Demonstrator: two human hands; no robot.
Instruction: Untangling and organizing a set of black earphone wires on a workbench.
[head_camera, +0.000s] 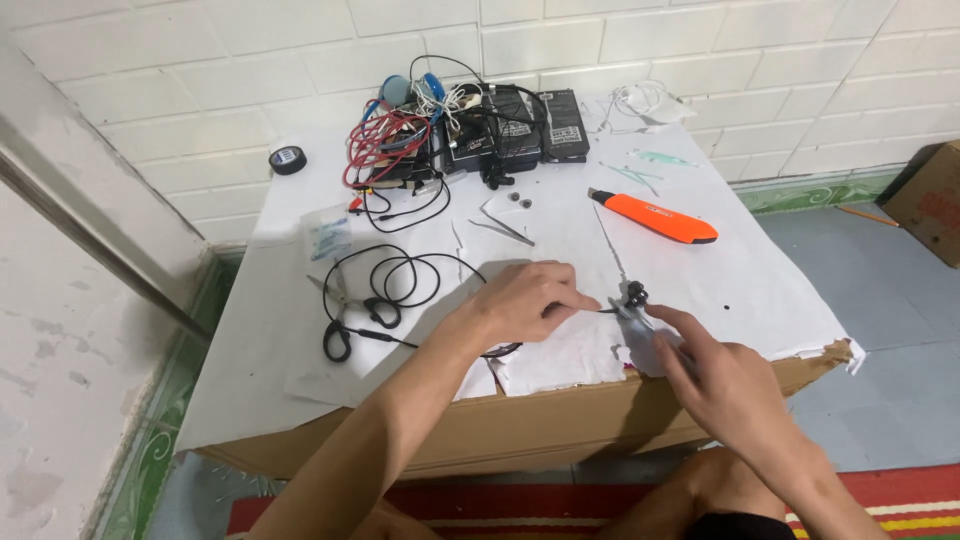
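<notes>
Surface: a paper-covered cardboard top, set against a white tiled wall.

Pile of cables and black boxes: at the far edge, well apart from both hands; a roll of black tape lies to its left.

Orange tool: lies slantwise beyond the right hand, untouched.

Scissors: black-handled, left of the left hand, near the cable loops.

Tweezers: beyond the left hand, apart from it.

Left hand: palm down, fingers drawn together in a pinch on the thin black cable just short of the earbud.

Right hand: at the near edge, closed on a small greyish tool whose kind cannot be told; its tip points up and left, at the earbud.

Earbud: small, black, rounded, at the cable's end. It sits between the two hands, just off the left fingertips and just beyond the right hand's tool tip. The cable runs left from it, under the left hand, into loose loops.
</notes>
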